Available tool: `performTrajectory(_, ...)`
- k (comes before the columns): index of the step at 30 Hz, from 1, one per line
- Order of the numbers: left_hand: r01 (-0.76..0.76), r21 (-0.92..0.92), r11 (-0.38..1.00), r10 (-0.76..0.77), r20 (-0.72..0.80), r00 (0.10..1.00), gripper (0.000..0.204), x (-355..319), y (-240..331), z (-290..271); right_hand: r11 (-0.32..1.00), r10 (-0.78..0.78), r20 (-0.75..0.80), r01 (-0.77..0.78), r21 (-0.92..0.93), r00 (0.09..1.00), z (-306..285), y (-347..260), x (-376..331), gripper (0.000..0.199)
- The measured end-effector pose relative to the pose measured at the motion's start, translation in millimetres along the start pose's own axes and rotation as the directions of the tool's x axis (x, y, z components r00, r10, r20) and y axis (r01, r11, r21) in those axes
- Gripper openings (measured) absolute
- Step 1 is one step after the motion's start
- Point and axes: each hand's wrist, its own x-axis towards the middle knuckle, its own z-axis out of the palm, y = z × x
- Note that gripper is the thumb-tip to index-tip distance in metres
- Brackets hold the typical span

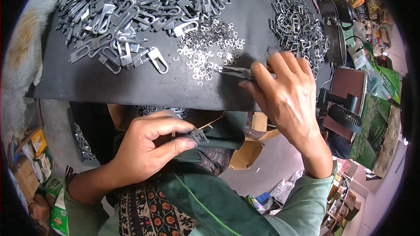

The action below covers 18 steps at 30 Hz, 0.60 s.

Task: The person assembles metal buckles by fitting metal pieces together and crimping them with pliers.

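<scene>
My right hand [286,94] grips a pair of pliers [235,71], their jaws pointing left at the edge of a spread of small C-shaped metal clips [202,57] on the dark table. One shiny clip sits by the jaw tips; whether they hold it I cannot tell. Below the table's front edge, my left hand [148,148] pinches a small dark metal fitting with a square opening [199,137] between thumb and forefinger. The rest of that fitting is hidden by the fingers.
A heap of U-shaped metal shackles [144,8] covers the table's far left. Small rectangular metal frames [297,22] lie piled at the right. A furry white-and-orange animal [26,48] lies along the left edge. Beyond the right edge stands a small black fan [343,113].
</scene>
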Motion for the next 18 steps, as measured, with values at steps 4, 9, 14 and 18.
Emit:
performTrajectory(4, 0.017, -0.113, 0.993, -0.021, -0.035, 0.999, 0.02, 4, -2, 0, 1.0, 0.012, 0.091, -0.015, 0.025, 0.996, -15, -2, -8, 0.03)
performTrajectory(9, 0.239, -0.307, 0.921, -0.23, 0.067, 0.971, 0.019, 8, 3, 2, 0.957, -0.085, 0.066, 0.063, 0.284, 0.994, -17, 0, -15, 0.029)
performTrajectory(14, 0.228, -0.414, 0.881, -0.208, 0.093, 0.974, 0.021, 12, 6, 4, 0.886, -0.158, -0.088, 0.18, 0.428, 0.984, -7, -8, -20, 0.035)
performTrajectory(18, 0.241, -0.435, 0.867, -0.212, 0.116, 0.97, 0.02, 12, 7, 3, 0.872, -0.148, -0.104, 0.18, 0.456, 0.983, -3, -12, -21, 0.034)
